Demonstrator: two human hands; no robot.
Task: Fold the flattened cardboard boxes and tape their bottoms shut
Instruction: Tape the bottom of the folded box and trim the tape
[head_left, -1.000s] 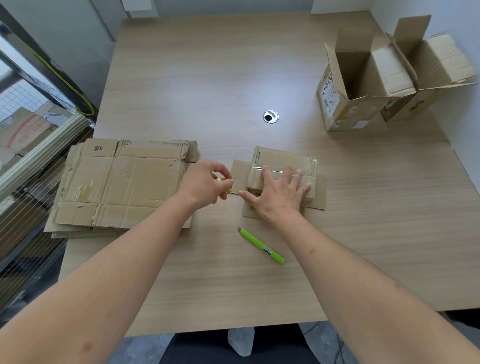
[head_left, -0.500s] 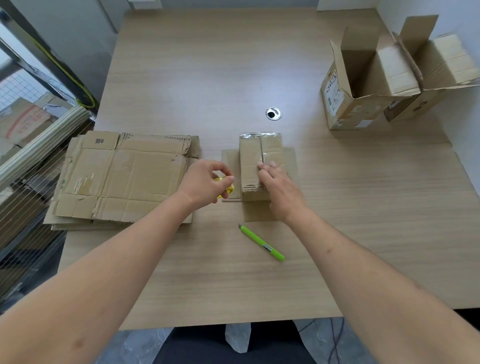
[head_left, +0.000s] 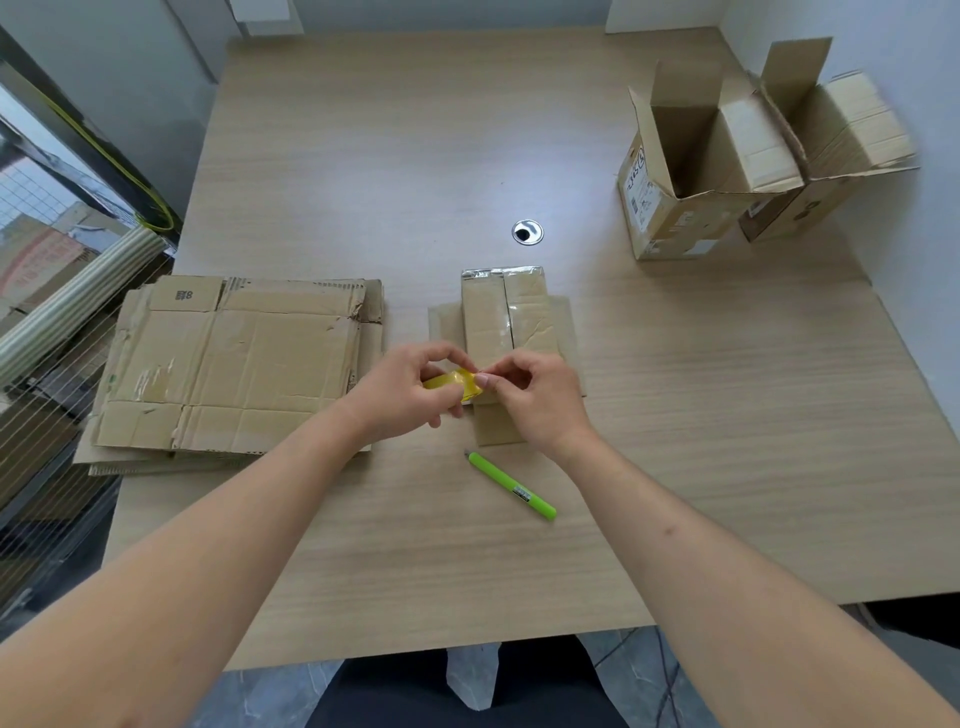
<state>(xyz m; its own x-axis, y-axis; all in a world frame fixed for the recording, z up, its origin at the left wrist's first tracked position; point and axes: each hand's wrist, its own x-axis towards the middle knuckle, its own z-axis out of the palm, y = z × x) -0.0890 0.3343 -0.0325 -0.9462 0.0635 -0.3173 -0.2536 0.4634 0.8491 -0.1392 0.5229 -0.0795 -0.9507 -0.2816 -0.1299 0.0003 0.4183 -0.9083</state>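
Both hands, left (head_left: 400, 395) & right (head_left: 535, 397), pinch yellow tape roll (head_left: 451, 383), mostly hidden by fingers.

An office or packing room. A wood-grain desk (head_left: 363, 156) carries a cable grommet (head_left: 527, 231); left of it, wire shelving (head_left: 47, 415) holds cardboard.

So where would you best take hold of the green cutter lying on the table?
Pinch the green cutter across its slim barrel near the middle, coming straight down from above. It lies flat and diagonal on the table, both long sides free, its tip pointing toward the hands.
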